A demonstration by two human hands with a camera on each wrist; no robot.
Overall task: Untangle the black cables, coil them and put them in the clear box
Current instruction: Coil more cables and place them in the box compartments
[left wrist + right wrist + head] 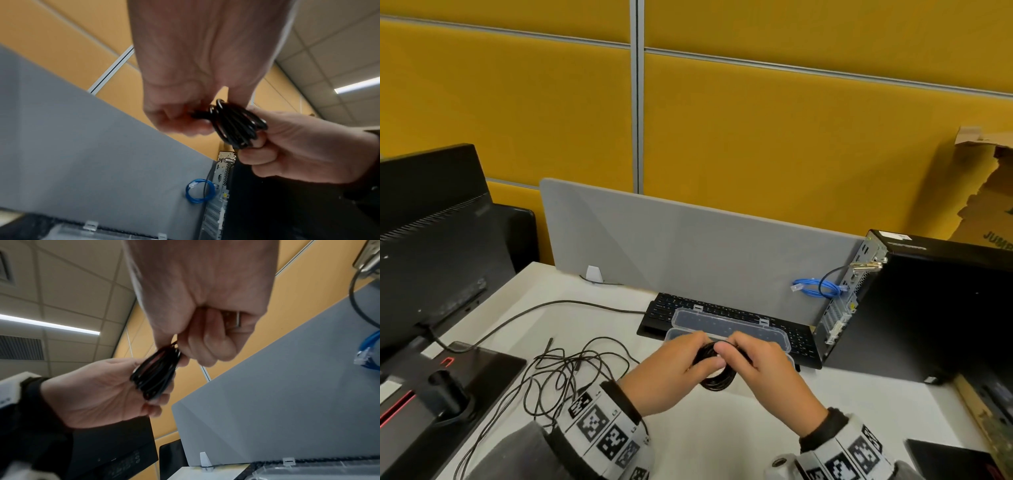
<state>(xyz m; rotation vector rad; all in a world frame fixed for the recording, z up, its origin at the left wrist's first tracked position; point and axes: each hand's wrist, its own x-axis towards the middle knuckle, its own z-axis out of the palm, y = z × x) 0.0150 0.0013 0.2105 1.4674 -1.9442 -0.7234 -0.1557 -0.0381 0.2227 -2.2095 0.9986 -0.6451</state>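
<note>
A coiled black cable [717,375] is held above the white desk between both hands. My left hand [700,356] grips its left side with curled fingers, and my right hand [727,349] pinches the top right. In the left wrist view the coil [236,125] sits between the left fingers [185,125] and the right hand [298,146]. The right wrist view shows the coil [156,374] and a metal plug [234,319] tucked in the right hand. The clear box [726,325] lies open just behind the hands. A loose tangle of black cables [571,373] lies on the desk to the left.
The box rests on a black keyboard [801,342] in front of a grey divider [688,246]. A monitor [431,240] and its stand [448,394] fill the left side. A black PC tower [928,308] with a blue cable [811,287] stands at right.
</note>
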